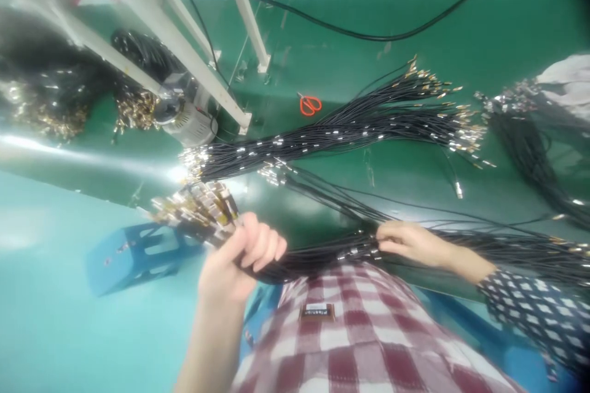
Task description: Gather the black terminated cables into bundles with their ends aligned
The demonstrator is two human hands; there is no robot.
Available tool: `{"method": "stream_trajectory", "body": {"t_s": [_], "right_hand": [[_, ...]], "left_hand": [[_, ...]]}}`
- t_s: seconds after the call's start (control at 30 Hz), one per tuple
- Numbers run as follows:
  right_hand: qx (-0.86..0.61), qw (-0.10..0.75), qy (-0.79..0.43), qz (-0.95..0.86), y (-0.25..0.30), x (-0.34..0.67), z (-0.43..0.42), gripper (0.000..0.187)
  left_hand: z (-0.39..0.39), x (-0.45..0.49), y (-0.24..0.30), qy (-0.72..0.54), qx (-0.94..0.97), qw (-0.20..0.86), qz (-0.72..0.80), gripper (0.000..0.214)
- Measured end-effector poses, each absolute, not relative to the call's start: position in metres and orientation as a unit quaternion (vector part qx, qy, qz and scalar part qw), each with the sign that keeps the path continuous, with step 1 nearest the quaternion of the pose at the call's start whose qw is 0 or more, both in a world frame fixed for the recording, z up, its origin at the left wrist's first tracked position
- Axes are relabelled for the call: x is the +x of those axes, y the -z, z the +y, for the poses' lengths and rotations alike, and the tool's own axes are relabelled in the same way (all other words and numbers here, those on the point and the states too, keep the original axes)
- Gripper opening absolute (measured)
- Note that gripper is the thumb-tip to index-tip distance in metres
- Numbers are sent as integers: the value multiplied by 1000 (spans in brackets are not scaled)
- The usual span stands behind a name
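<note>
My left hand (251, 249) is wrapped round a thick bundle of black cables (306, 263) just below its metal connector ends (203, 212), which fan out to the left of the fist. Across my lap the bundle runs rightward. There my right hand (412, 242) has its fingers closed on black cables at the bundle's right part, and the fingertips are partly hidden among them. A few thinner cables (336, 196) stretch from connectors on the table over to the right hand.
Another long cable bundle (295, 141) lies across the green table (391, 190). Orange-handled scissors (310, 104) lie beyond it. White frame legs (184, 43) and a grey-white device (188, 116) stand at left. More cables (530, 153) lie right; a blue stool (124, 258) is lower left.
</note>
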State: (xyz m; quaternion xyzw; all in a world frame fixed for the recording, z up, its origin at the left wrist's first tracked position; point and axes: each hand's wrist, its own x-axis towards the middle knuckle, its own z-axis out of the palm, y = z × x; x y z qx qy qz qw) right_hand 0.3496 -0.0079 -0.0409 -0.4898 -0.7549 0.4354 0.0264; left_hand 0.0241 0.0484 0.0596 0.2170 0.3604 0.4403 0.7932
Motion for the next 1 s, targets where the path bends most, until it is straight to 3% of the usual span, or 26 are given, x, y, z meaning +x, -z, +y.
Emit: {"method": "stream_trajectory", "body": {"t_s": [0.1,0.23,0.47,0.63,0.73,0.8,0.9,1.0], "right_hand": [[-536,40,-443,-717,40,343,18,35],[-634,48,-304,-709,60,279,77,25],[-609,24,-318,-726,107,181,121,22],[-610,49,-358,-705,102,176,115,18],[-586,88,-405,-696,79,192,99,20],[-527,146,-504,-668,61,211,82,22],[-399,237,-705,-535,37,242,54,31],[-350,251,-789,-439,29,265,33,39]], "left_hand": [[50,22,-41,-441,190,769,421,42],[49,28,-24,-446,169,748,463,39],[45,33,-30,-453,157,742,468,39],[46,31,-25,-462,142,735,475,35],[46,31,-24,-472,143,723,484,23],[48,33,-25,-473,155,716,490,16],[53,37,-31,-467,176,711,495,32],[60,44,-38,-443,210,722,487,34]]}}
